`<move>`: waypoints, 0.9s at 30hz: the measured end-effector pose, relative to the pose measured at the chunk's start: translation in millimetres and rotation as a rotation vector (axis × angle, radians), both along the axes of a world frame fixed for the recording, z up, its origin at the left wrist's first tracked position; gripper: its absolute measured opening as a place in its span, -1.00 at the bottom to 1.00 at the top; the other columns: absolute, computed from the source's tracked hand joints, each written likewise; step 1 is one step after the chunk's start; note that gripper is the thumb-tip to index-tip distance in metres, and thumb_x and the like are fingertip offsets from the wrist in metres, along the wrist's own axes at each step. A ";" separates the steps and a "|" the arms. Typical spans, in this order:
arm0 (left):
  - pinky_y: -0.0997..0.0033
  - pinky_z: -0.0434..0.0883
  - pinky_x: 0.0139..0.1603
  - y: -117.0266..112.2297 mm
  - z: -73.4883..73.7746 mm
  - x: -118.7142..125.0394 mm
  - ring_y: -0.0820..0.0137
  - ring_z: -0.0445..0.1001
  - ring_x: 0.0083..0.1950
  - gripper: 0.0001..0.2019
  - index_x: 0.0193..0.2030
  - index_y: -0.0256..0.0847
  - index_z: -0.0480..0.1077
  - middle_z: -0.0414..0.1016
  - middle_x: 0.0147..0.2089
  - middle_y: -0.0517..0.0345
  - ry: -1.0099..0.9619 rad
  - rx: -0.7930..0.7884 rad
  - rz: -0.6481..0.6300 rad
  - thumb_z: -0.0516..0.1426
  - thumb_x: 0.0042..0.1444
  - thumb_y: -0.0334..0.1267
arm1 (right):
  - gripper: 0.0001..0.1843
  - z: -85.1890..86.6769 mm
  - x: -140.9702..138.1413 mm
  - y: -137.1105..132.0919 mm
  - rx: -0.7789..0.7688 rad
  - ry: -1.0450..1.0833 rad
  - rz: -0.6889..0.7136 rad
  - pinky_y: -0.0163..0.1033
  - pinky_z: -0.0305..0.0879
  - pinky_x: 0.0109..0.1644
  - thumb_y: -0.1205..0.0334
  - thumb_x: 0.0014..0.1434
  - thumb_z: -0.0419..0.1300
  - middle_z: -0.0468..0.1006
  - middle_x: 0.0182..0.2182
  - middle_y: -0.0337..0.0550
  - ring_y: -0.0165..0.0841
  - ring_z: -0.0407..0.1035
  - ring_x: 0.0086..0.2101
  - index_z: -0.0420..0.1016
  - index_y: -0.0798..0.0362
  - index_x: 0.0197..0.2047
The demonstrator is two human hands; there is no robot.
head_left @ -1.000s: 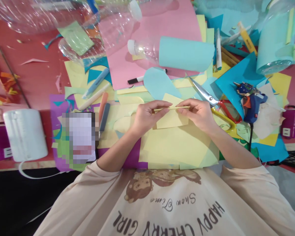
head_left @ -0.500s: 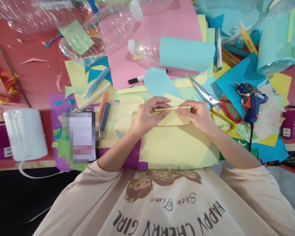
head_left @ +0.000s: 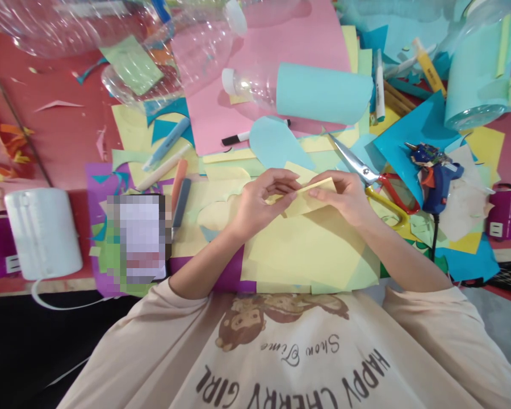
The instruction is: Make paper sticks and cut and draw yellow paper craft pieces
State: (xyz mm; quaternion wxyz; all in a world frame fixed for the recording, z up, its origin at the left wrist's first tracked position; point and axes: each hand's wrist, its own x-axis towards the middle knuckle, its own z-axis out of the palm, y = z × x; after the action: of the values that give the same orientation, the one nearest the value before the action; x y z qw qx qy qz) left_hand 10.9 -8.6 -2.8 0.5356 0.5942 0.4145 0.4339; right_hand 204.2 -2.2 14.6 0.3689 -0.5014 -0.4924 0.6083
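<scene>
Between my two hands is a small piece of yellow paper (head_left: 310, 203) with a narrow fold along its upper edge. My left hand (head_left: 266, 199) pinches its left end, and the fingers hide part of that end. At the other end my right hand (head_left: 339, 196) grips the fold between thumb and fingers. The piece is tilted, its right end higher. Beneath it lie larger yellow sheets (head_left: 298, 255). Scissors (head_left: 368, 173) with red and yellow handles rest just beyond my right hand, blades open.
A blue glue gun (head_left: 436, 187) lies at right. A bottle wrapped in light blue paper (head_left: 323, 94) lies on a pink sheet (head_left: 255, 45). Markers (head_left: 181, 196), a phone (head_left: 142, 238) with a blurred screen and a white pouch (head_left: 45, 233) are on the left. Clear bottles (head_left: 204, 51) lie at the back.
The folded yellow paper has turned from nearly level to slanting, its right end up. Both hands keep their grip and have shifted only slightly.
</scene>
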 end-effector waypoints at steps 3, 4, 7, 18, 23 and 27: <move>0.54 0.53 -0.16 0.5 -3.1 1.6 0.55 0.54 -0.25 -0.77 -0.12 -0.19 0.38 0.47 -0.20 0.16 -0.012 0.087 -0.016 0.24 0.12 -0.18 | -0.84 -1.8 -3.4 -3.4 -0.075 0.089 -0.037 -0.35 0.31 -0.41 0.13 -0.03 0.39 0.55 -0.49 -0.27 -0.47 0.37 -0.47 0.62 0.03 -0.42; 0.56 0.53 -0.16 0.7 -3.7 2.0 0.57 0.53 -0.26 -0.78 -0.13 -0.18 0.38 0.44 -0.18 0.17 -0.013 0.103 -0.018 0.24 0.12 -0.18 | -0.84 -2.0 -5.1 -5.3 -0.094 0.107 -0.054 -0.35 0.31 -0.41 0.13 -0.03 0.39 0.54 -0.50 -0.27 -0.47 0.37 -0.48 0.62 0.04 -0.42; 0.58 0.52 -0.18 0.4 -3.7 3.4 0.62 0.50 -0.28 -0.79 -0.14 -0.17 0.36 0.35 -0.14 0.19 -0.022 0.111 -0.037 0.24 0.11 -0.22 | -0.78 -0.9 -10.9 -11.5 -0.106 0.090 -0.103 -0.32 0.35 -0.39 0.08 -0.03 0.38 0.54 -0.49 -0.25 -0.44 0.38 -0.47 0.61 0.07 -0.41; 0.16 0.52 0.02 -1.2 -10.0 0.9 0.31 0.52 -0.04 -0.20 0.31 -0.04 0.03 0.28 0.17 -0.07 0.176 0.335 -0.153 0.30 0.00 0.01 | -0.74 4.3 -10.8 -8.4 -0.176 0.041 0.002 -0.31 0.38 -0.36 0.04 0.02 0.33 0.58 -0.44 -0.21 -0.40 0.44 -0.41 0.58 0.09 -0.36; -0.21 0.21 0.32 1.9 -14.0 -3.3 -0.07 -0.03 0.47 0.11 0.45 0.02 -0.46 -0.17 0.48 -0.16 0.354 0.549 -0.288 0.22 0.00 0.20 | -0.77 5.8 -9.8 -6.3 -0.223 0.108 0.035 -0.31 0.36 -0.40 0.08 0.05 0.30 0.54 -0.48 -0.23 -0.42 0.43 -0.47 0.55 0.10 -0.40; -0.15 0.23 0.32 -0.2 -17.8 -2.3 -0.01 0.07 0.44 0.09 0.45 -0.01 -0.49 -0.03 0.44 -0.19 0.376 0.593 -0.244 0.22 0.05 0.13 | -0.70 6.6 -11.0 -7.0 -0.246 0.140 0.076 -0.33 0.33 -0.45 0.01 -0.01 0.35 0.50 -0.53 -0.25 -0.44 0.39 -0.52 0.53 0.10 -0.41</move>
State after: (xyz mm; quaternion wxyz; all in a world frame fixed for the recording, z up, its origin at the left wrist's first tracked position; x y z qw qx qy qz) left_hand 8.6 -8.9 -20.6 0.3027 0.8378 0.2881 0.3513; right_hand 193.2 -9.2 21.2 0.3146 -0.4803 -0.4059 0.7110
